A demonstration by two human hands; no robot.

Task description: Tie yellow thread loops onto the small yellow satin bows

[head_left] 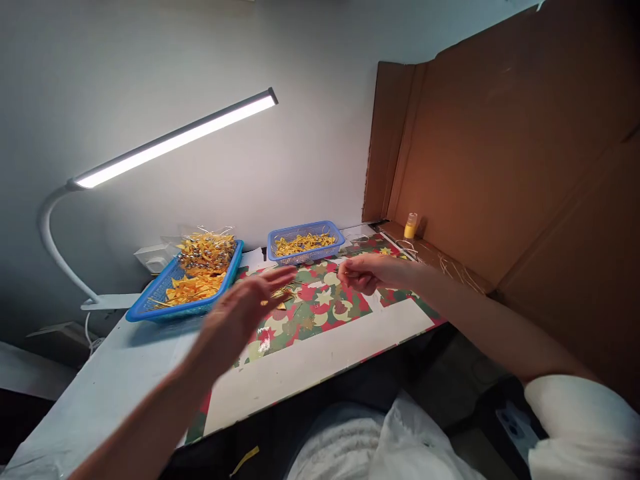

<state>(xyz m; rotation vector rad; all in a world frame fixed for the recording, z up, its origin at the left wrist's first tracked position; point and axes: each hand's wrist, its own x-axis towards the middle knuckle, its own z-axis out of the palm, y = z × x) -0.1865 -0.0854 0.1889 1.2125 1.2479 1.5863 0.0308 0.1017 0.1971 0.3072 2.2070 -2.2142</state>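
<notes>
Two blue baskets of yellow pieces: large basket [150,303] left, small basket [306,241] behind. Left hand [240,313] open, fingers spread (blurred), above loose yellow pieces [281,297] on patterned mat [325,307]. Right hand [367,272] curled; contents unclear. One lamp [175,140].

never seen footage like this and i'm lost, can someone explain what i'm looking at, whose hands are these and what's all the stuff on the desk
There is one picture, taken by a camera worn on a person's head, looking down at their own bare hands. The left hand is open and blurred, hovering over a few small gold pieces on a patterned sheet that covers the desk. The right hand is closed, fingers pinched; whether it holds anything is too small to tell. Behind are two blue baskets: a larger one and a smaller one, both holding yellow-gold pieces. A lit desk lamp hangs above, a cardboard wall stands on the right with a small yellow bottle at its foot.
</notes>
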